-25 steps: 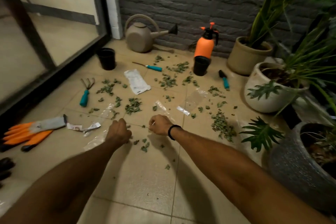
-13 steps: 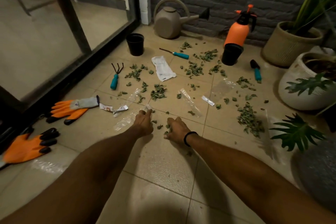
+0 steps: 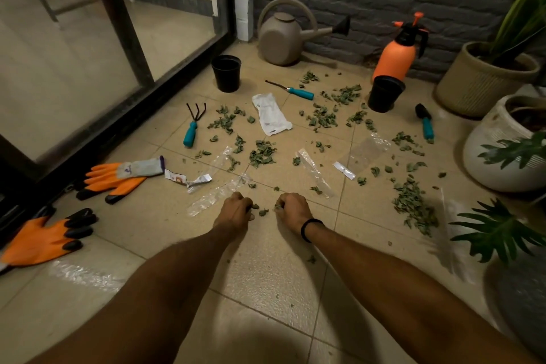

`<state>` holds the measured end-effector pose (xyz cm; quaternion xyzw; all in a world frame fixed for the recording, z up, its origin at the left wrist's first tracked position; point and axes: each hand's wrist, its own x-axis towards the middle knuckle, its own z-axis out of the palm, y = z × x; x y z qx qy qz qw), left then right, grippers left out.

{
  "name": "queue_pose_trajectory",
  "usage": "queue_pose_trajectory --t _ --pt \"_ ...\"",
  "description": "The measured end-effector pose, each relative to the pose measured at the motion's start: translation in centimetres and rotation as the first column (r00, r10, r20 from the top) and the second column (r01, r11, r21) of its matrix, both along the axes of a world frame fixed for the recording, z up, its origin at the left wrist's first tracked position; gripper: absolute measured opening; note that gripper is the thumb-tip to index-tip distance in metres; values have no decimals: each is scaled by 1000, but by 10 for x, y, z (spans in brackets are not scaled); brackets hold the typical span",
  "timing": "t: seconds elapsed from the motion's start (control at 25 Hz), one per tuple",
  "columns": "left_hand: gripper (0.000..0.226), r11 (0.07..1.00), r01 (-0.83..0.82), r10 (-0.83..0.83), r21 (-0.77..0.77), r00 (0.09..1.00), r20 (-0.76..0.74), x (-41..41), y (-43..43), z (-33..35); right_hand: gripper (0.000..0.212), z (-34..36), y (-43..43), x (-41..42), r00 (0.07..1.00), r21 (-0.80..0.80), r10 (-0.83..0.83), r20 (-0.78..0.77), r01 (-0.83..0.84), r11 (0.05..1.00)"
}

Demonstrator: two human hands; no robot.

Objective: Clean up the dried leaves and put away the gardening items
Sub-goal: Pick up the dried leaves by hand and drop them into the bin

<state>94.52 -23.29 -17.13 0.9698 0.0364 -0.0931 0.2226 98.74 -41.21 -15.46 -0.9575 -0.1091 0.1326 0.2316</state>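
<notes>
Dried green leaves (image 3: 261, 156) lie scattered over the tiled floor, with a bigger heap (image 3: 413, 207) at the right. My left hand (image 3: 236, 211) and my right hand (image 3: 291, 210) are down on the floor side by side, fingers curled around small leaf bits (image 3: 263, 211) that lie between them. A teal hand rake (image 3: 192, 124), a teal weeder (image 3: 295, 91) and a teal trowel (image 3: 425, 121) lie among the leaves. Orange gloves (image 3: 115, 179) rest at the left.
A beige watering can (image 3: 283, 35) and an orange sprayer (image 3: 396, 53) stand by the brick wall. Two black pots (image 3: 227, 72) (image 3: 384, 94) stand on the floor. Clear plastic bags (image 3: 218, 195) and a white packet (image 3: 270, 117) lie about. Potted plants (image 3: 502, 142) line the right; a glass door (image 3: 118, 47) is left.
Both hands have come down and together on the floor, closing on leaf bits. The view has shifted left, showing a second orange glove.
</notes>
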Motion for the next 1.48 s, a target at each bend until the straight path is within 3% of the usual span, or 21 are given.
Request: queue_pose_trajectory --t 0.2,0.4,0.56,0.68,0.84,1.0,1.12,1.28,1.48 --pt "2 998 -52 53 -18 998 21 1 -4 -1 26 -2 26 -5 979 -53 184 -84 -189 981" --pt "16 978 -163 176 -133 979 98 7 -6 2 18 -5 34 -4 969 -150 245 25 -239 959" --pt "27 976 -103 122 -193 988 93 7 -16 -5 12 0 23 16 998 -49 -12 62 15 999" --pt "17 999 14 -9 -48 993 115 -1 -23 -10 12 6 9 41 990 32 -133 38 132 991" --pt "22 998 62 -66 31 982 178 -10 -18 -15 25 5 10 58 999 62 -34 -3 34 998" --pt "15 997 -58 68 -47 963 260 -5 -21 -12 20 -9 15 54 993 -72 115 -14 -115 991" --pt "10 968 -183 228 -172 928 295 20 -18 -2 14 -1 6 56 998 -16 63 -3 -63 998" --pt "15 982 -166 183 -92 956 230 49 -15 -3 13 13 -34 60 983 148 -89 -158 113 983" --pt "17 994 -111 111 -16 961 252 37 -29 -15 19 13 -85 53 982 59 -12 -189 23 998"
